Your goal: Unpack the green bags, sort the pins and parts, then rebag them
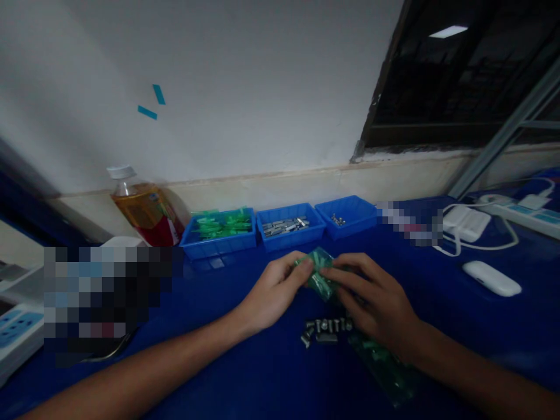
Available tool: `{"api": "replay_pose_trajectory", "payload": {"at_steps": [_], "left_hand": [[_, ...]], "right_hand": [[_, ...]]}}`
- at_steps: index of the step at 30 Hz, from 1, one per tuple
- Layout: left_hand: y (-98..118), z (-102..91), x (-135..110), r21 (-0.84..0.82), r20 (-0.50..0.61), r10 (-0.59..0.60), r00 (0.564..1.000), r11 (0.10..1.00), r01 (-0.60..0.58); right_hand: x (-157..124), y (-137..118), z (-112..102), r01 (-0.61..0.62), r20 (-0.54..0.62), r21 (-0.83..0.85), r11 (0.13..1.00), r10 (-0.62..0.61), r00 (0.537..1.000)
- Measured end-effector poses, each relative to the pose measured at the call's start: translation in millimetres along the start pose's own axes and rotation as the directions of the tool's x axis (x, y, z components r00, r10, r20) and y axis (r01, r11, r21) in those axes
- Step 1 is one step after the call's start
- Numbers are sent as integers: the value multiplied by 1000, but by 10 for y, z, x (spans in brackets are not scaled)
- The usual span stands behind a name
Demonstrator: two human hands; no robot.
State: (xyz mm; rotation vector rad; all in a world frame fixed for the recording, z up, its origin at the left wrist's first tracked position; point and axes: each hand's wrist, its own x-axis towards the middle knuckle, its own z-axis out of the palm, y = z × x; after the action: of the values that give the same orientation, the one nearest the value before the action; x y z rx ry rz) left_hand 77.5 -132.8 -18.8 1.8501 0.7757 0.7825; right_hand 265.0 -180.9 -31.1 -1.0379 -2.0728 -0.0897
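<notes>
Nearest, small metal parts point(326, 330) lie on the blue bench point(245, 373). Just beyond, the left hand point(273, 291) and right hand point(376, 300) pinch a green plastic bag point(321, 274) between them. Farther back stand three blue trays point(289, 224) and a bottle point(146, 210).

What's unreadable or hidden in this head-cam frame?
- Green part pinched between left hand and right hand: the fingers cover much of it, shape unclear.
- Small metal pieces on the blue table: too small and dim to identify.
- Green strip: upper end hidden under the right hand.
- Contents of the right bin: too small.
- Bottle label: blurred.
- Two areas are pixelated, one at left, one by the right bin.
</notes>
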Motion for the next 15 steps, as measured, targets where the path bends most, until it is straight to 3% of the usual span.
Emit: {"api": "replay_pose_trajectory", "payload": {"at_steps": [2, 4, 7, 9, 11, 13, 15], "left_hand": [[39, -67, 39, 7, -9, -31, 999, 999, 31], [115, -256, 89, 190, -20, 37, 999, 981, -32], [258, -770, 162, 632, -68, 197, 978, 767, -111], [315, -1177, 192, 753, -218, 231, 948, 658, 13], [310, -1529, 202, 794, -312, 163, 936, 586, 163], [247, -1760, 201, 835, -299, 90, 950, 506, 215], [153, -1844, 205, 881, -227, 63, 972, 438, 178]], "right_hand": [[-23, 0, 31, 16, 31, -28, 999, -15, 999], [-28, -14, 45, -11, 48, -24, 1000, 12, 999], [-18, -45, 24, -81, 59, -8, 997, 81, 995], [-14, -61, -3, -113, 69, 2, 994, 112, 991], [-19, -69, -24, -122, 84, 16, 992, 120, 989], [-30, -69, -35, -116, 99, 33, 993, 112, 989], [-41, -64, -39, -112, 114, 47, 993, 106, 988]]}}
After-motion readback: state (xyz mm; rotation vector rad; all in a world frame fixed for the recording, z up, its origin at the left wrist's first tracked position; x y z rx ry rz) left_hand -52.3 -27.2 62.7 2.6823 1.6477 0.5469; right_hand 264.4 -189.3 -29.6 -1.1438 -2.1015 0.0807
